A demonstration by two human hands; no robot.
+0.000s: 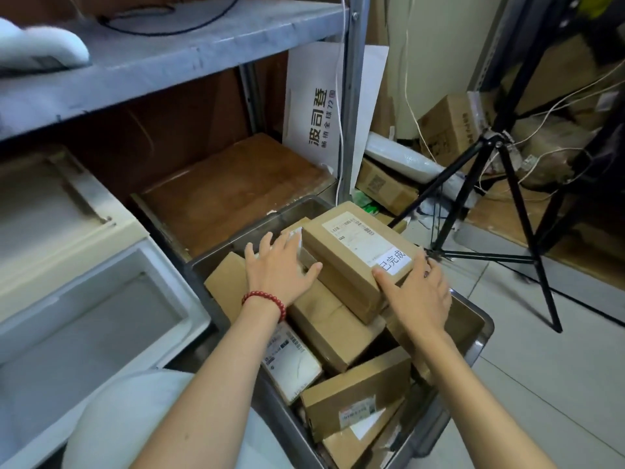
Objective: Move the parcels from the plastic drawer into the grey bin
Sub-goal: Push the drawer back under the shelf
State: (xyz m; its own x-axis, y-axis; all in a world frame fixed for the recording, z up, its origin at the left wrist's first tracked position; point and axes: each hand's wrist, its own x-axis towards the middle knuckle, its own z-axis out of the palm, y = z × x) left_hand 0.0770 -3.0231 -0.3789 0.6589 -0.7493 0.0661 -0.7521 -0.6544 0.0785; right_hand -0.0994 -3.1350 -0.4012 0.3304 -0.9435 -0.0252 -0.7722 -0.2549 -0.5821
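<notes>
Bin (486,324): heaped parcels (333,328) | drawer (84,299): open | right hand (422,296) grips top parcel (355,252)

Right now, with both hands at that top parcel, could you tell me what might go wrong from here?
1. The top parcel lies tilted on a heap that rises above the rim of the grey bin; when the left hand and right hand let go, it may slide off.
2. The tripod stands close on the bin's right, so a sliding parcel could hit its leg.

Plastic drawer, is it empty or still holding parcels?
Empty where visible: the plastic drawer shows only its bare bottom; the near corner is hidden.
</notes>
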